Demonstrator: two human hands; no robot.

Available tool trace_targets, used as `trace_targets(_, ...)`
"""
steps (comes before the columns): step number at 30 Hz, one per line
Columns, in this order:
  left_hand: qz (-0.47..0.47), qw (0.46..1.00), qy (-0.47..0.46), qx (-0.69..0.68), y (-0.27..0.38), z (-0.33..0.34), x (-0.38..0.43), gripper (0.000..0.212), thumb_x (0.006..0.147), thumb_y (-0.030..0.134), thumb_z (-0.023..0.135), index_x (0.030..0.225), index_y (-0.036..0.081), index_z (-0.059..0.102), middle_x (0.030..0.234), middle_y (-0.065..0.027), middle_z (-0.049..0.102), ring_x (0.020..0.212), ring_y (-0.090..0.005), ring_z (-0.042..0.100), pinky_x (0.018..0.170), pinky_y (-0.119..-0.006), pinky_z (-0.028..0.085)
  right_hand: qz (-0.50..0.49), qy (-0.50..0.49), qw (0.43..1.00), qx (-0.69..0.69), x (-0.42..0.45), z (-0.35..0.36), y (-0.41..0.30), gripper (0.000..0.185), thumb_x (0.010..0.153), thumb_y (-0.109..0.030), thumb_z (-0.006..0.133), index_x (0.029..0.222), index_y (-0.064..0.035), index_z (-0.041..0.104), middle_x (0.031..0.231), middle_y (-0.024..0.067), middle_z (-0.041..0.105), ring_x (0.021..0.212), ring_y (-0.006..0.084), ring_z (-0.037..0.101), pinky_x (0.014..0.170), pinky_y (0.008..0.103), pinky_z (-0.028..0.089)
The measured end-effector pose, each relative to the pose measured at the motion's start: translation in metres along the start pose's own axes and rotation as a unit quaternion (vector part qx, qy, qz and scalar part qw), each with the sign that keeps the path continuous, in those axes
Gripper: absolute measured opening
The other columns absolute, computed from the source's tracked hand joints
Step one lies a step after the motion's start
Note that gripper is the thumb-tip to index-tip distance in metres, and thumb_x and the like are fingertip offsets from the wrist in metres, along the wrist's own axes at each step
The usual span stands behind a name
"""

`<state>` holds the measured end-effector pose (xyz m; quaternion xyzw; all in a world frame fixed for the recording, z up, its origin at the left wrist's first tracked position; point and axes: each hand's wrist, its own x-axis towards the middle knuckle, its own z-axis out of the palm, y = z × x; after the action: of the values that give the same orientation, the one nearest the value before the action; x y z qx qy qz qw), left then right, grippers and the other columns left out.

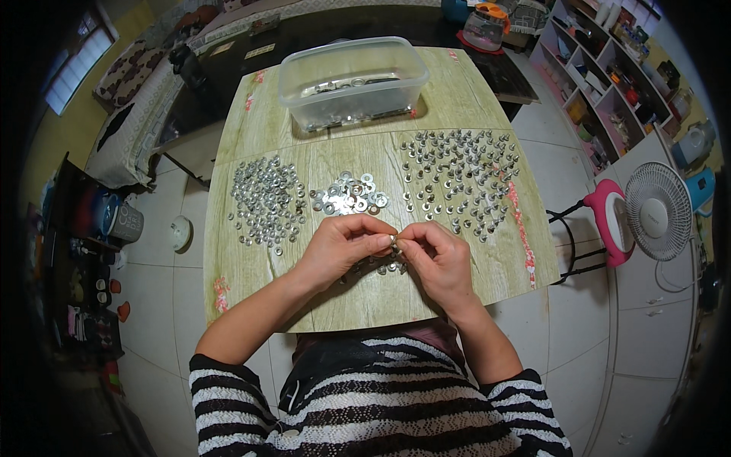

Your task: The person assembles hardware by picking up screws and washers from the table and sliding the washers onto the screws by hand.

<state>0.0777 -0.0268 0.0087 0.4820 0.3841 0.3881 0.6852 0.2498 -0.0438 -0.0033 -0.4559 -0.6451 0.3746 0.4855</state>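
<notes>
Both hands meet over the near middle of the wood-patterned tabletop (pixel 354 311). My left hand (pixel 347 243) pinches a small metal fastener (pixel 393 240) between thumb and fingers. From the other side my right hand (pixel 438 257) grips the same fastener with its fingertips, which hide most of it. Under the hands lies a small group of metal fasteners (pixel 390 267), partly covered. Flat washers (pixel 349 195) are heaped just beyond my left hand. Many loose nuts (pixel 264 194) spread to the left. On the right, short bolts (pixel 457 171) stand mostly on their heads.
A clear plastic tub (pixel 354 105) with metal pieces inside stands at the table's far side. Behind it is a dark table (pixel 320 34) bearing a glass bowl (pixel 485 28). To the right are a white fan (pixel 658 211) and a pink-backed chair (pixel 611 223).
</notes>
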Motion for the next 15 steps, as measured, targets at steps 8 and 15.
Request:
trace_targets(8,0.017,0.992,-0.029,0.122,-0.017,-0.007,0.006,0.027,0.094,0.025,0.043,0.097,0.000,0.053,0.083,-0.0033,0.055,0.074,-0.0084,0.052,0.070,-0.021,0.045,-0.028,0.017,0.999,0.006,-0.001,0.007,-0.002,0.006,0.078,-0.004,0.062,0.083,0.0001,0.059,0.073,0.0077,0.059,0.058,0.0117,0.056,0.051,0.0237,0.044)
trace_targets(15,0.024,0.989,0.015,-0.144,0.006,0.014,-0.001,0.040,0.096,0.028,0.035,0.121,-0.002,0.044,0.115,-0.0141,0.052,0.103,-0.0153,0.052,0.090,-0.027,0.041,-0.010,0.048,0.999,0.001,0.003,0.005,-0.001,0.005,0.079,-0.003,0.061,0.083,-0.0007,0.060,0.073,0.0072,0.059,0.059,0.0119,0.057,0.052,0.0231,0.045)
